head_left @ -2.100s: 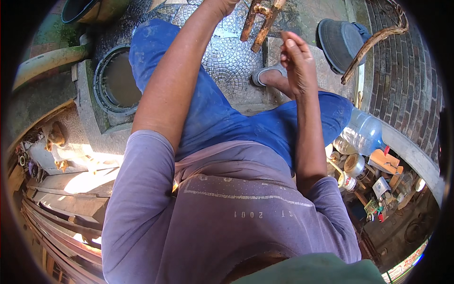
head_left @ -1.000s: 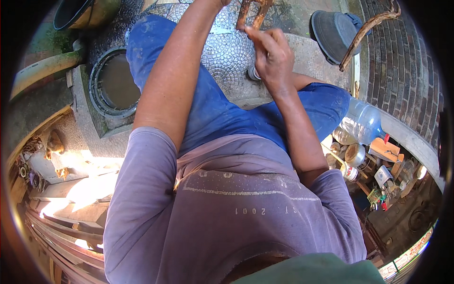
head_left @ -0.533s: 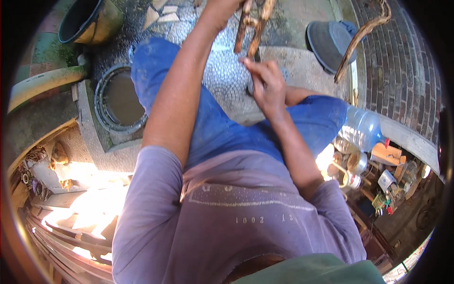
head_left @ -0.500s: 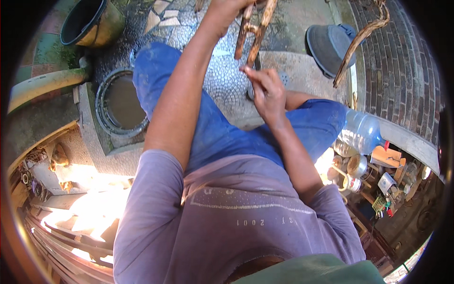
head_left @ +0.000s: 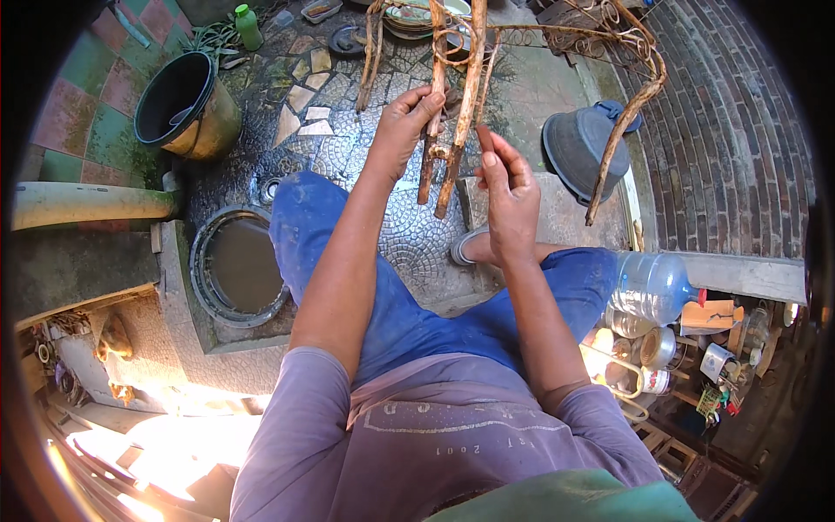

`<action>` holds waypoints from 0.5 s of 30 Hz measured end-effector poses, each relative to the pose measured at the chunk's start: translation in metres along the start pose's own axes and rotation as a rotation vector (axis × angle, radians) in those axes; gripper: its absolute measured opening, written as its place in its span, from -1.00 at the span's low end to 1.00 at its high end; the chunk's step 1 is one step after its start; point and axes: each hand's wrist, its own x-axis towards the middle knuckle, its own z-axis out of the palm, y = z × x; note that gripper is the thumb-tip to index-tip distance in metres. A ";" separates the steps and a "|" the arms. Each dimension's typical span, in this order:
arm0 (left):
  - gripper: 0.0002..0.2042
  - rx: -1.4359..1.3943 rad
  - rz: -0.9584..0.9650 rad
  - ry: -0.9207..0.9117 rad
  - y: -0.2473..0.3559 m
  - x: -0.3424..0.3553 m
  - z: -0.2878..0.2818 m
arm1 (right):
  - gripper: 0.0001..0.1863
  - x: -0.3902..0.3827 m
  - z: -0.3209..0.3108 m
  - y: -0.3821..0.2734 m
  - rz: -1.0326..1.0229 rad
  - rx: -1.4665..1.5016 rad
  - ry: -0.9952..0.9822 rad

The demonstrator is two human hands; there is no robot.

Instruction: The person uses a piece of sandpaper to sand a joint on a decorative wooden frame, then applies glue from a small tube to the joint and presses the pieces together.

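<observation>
My left hand (head_left: 398, 139) is closed around the left of two upright, mottled branches that form part of a wooden frame (head_left: 457, 157); a short crosspiece links them near their lower ends, and wire-like loops show higher up. My right hand (head_left: 510, 200), just right of the frame, pinches a small reddish-brown strip (head_left: 484, 137) between thumb and fingers. A long crooked branch (head_left: 607, 165) of the same structure hangs farther right, and thinner branches (head_left: 367, 78) stand to the left. Below the hands are my crossed legs in blue trousers.
A yellow-black bucket (head_left: 209, 130) and a pipe (head_left: 96, 199) are at left, with a water-filled basin (head_left: 202, 270) nearer. An upturned dark tub (head_left: 581, 152) and brick wall (head_left: 713, 130) are at right, above a plastic water jug (head_left: 652, 291) and clutter. Dishes (head_left: 409, 24) sit beyond the frame.
The view has tilted forward, showing more of the frame and floor beyond. My right fingers have moved from below the branch ends up alongside the right branch, their brown strip now upright.
</observation>
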 end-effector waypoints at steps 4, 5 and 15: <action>-0.64 0.009 0.000 0.026 -0.004 -0.003 0.000 | -0.74 0.024 0.016 -0.005 -0.251 -0.227 0.033; -0.63 0.011 0.023 0.035 -0.004 -0.004 0.001 | -0.74 0.027 0.020 -0.007 -0.291 -0.277 0.033; -0.56 0.216 0.225 0.127 0.010 -0.020 0.014 | -0.83 0.037 0.038 -0.016 -0.462 -0.552 0.066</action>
